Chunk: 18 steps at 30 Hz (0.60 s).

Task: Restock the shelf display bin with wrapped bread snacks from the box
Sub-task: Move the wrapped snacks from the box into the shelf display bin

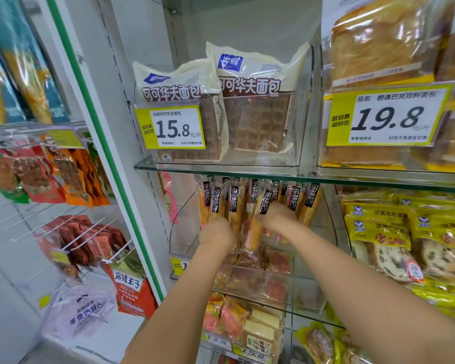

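Long wrapped bread snacks (252, 203) with black labels stand upright in a row inside a clear curved display bin (180, 227) on the middle shelf. Both my arms reach into that bin. My left hand (216, 233) is curled at the base of the left packs, and one pack (216, 202) rises straight out of it. My right hand (277, 219) is curled among the middle packs, with a tilted pack (263, 204) at its thumb side. The packs and the backs of my hands hide my fingers. The box is out of view.
A glass shelf (221, 168) lies just above my hands, carrying a bin of cocoa waffle bread (258, 122) with a 15.8 price tag (172, 127). Yellow bread packs (394, 232) fill the right side. Hooks with hanging snack bags (63, 179) stand left of a green-edged post (108, 158).
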{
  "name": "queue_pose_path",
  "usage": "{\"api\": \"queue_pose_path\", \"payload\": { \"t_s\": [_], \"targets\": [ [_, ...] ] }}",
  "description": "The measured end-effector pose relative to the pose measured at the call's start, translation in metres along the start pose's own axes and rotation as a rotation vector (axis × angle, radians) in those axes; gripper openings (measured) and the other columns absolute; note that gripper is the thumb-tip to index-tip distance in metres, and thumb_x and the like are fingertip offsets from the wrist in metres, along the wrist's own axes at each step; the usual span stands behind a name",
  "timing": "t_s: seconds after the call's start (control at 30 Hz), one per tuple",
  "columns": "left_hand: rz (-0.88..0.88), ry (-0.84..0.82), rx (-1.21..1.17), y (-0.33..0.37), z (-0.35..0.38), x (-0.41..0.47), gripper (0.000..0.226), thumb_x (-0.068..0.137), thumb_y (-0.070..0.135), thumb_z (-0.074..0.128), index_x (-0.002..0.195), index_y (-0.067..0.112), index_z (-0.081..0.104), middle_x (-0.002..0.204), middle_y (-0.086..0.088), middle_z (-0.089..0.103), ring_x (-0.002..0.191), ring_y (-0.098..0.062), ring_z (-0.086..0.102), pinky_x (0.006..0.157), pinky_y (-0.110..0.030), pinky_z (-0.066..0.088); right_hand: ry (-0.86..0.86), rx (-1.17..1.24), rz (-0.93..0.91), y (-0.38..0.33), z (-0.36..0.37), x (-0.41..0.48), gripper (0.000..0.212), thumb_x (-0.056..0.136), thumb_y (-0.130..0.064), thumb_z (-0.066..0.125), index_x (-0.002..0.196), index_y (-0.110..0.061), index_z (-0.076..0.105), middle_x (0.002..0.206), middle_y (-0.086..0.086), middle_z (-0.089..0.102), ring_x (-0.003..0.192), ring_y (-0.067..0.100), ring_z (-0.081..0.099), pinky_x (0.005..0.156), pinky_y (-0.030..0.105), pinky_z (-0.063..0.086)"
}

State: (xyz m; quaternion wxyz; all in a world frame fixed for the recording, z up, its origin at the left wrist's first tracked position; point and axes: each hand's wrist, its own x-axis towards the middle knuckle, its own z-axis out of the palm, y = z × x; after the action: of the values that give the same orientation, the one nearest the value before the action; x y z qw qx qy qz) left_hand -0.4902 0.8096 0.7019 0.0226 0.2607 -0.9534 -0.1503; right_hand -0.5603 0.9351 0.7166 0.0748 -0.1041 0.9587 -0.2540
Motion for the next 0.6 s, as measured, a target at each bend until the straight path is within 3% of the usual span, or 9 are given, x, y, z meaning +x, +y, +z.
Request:
{"api": "queue_pose_path", "payload": {
  "t_s": [0.07, 0.17, 0.23, 0.3, 0.4, 0.5, 0.6],
  "targets": [
    [0.028, -0.031, -0.052, 0.001, 0.000, -0.004, 0.017, 0.089, 0.012, 0.052, 0.100, 0.002, 0.062, 0.103, -0.013, 0.066, 0.098, -0.029, 0.064, 0.076, -0.034, 0.052, 0.036, 0.024, -0.024, -0.004, -0.002, -0.001, 0.046, 0.091, -0.049, 0.052, 0.101, -0.004, 0.054, 0.079, 0.004, 0.063, 0.068, 0.016, 0.064, 0.064, 0.032, 0.055],
    [0.120, -0.106, -0.137, 0.007, 0.002, -0.012, 0.021, 0.089, 0.021, 0.054, 0.087, 0.002, 0.062, 0.084, -0.019, 0.061, 0.095, -0.031, 0.063, 0.073, -0.036, 0.051, 0.067, -0.026, -0.049, -0.009, 0.000, -0.002, 0.046, 0.084, -0.057, 0.057, 0.097, -0.014, 0.050, 0.074, 0.004, 0.058, 0.063, 0.018, 0.059, 0.048, 0.025, 0.042],
    [0.149, -0.106, -0.169, 0.008, 0.004, -0.016, 0.026, 0.089, 0.021, 0.054, 0.096, -0.001, 0.064, 0.093, -0.020, 0.064, 0.092, -0.030, 0.062, 0.067, -0.034, 0.046, 0.056, -0.020, -0.048, -0.009, 0.001, 0.000, 0.040, 0.086, -0.050, 0.060, 0.081, -0.010, 0.053, 0.068, 0.002, 0.054, 0.060, 0.017, 0.057, 0.046, 0.025, 0.038],
    [0.155, -0.101, -0.184, 0.006, 0.006, -0.015, 0.025, 0.088, 0.020, 0.056, 0.103, 0.003, 0.064, 0.093, -0.010, 0.063, 0.084, -0.024, 0.058, 0.065, -0.029, 0.043, 0.048, 0.013, -0.046, -0.007, -0.004, 0.002, 0.037, 0.088, -0.041, 0.061, 0.069, -0.011, 0.051, 0.064, 0.001, 0.053, 0.057, 0.015, 0.055, 0.048, 0.025, 0.041],
    [0.166, -0.111, -0.174, 0.000, 0.010, -0.013, 0.024, 0.088, 0.022, 0.057, 0.103, 0.005, 0.066, 0.092, -0.006, 0.062, 0.083, -0.022, 0.056, 0.068, -0.029, 0.046, 0.027, -0.021, -0.068, -0.005, -0.015, 0.004, 0.037, 0.091, -0.038, 0.058, 0.068, -0.010, 0.051, 0.065, 0.002, 0.053, 0.058, 0.014, 0.054, 0.050, 0.025, 0.042],
    [0.174, -0.106, -0.173, -0.001, 0.012, -0.017, 0.024, 0.088, 0.019, 0.057, 0.097, 0.000, 0.067, 0.092, -0.018, 0.065, 0.089, -0.030, 0.063, 0.073, -0.035, 0.051, 0.001, -0.106, -0.083, -0.003, -0.018, 0.004, 0.042, 0.093, -0.044, 0.052, 0.068, -0.010, 0.049, 0.065, 0.001, 0.053, 0.057, 0.012, 0.053, 0.049, 0.024, 0.038],
    [0.168, -0.090, -0.199, -0.002, 0.011, -0.019, 0.020, 0.088, 0.016, 0.054, 0.094, 0.003, 0.069, 0.096, -0.015, 0.068, 0.088, -0.027, 0.063, 0.069, -0.032, 0.048, 0.002, -0.159, -0.098, -0.002, -0.018, 0.003, 0.047, 0.093, -0.050, 0.047, 0.067, -0.011, 0.049, 0.064, 0.001, 0.052, 0.054, 0.011, 0.051, 0.046, 0.024, 0.034]
  ]
}}
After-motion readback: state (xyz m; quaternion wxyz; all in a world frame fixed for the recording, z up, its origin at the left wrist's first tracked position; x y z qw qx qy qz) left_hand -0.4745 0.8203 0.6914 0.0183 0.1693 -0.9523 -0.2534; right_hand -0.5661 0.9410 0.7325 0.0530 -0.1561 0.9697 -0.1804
